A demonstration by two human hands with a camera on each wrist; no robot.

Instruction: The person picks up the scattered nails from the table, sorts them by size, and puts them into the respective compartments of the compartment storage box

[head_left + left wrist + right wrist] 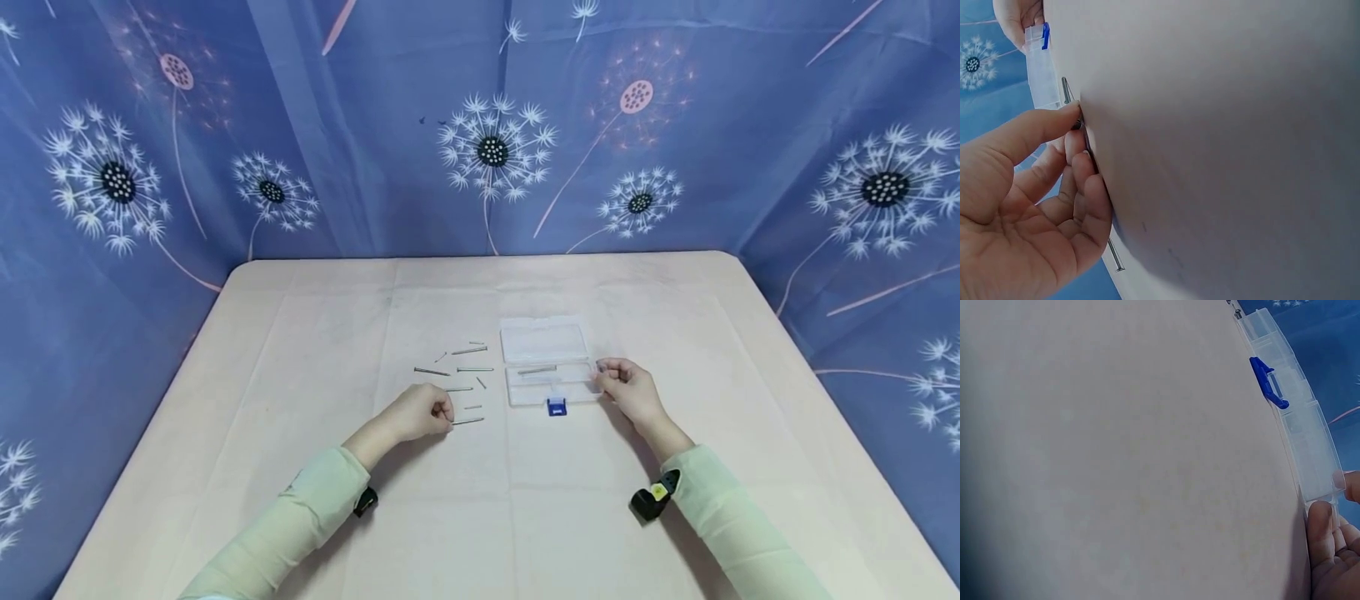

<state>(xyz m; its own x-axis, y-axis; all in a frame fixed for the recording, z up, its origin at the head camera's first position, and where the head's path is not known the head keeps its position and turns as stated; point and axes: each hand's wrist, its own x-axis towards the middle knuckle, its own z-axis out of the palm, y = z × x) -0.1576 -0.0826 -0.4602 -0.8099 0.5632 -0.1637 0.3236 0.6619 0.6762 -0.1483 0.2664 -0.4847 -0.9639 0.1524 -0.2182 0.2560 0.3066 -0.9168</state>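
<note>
A clear plastic box (551,403) lies with its lid (543,340) folded back and its blue latch (557,407) toward me. One long nail (537,370) rests in the rear compartment. My right hand (632,393) holds the box's right end, fingers and thumb on the wall, as the right wrist view also shows. To the left of the box, my left hand (418,412) pinches one end of a nail (469,422) between thumb and fingertips, low at the tablecloth. In the left wrist view the fingertips partly hide that nail's end.
Several loose nails of differing lengths lie left of the box, among them a long nail (432,372), another long nail (476,369) and a short nail (482,383). A pale cloth (315,317) covers the table. Blue dandelion-print curtains (375,167) stand around it.
</note>
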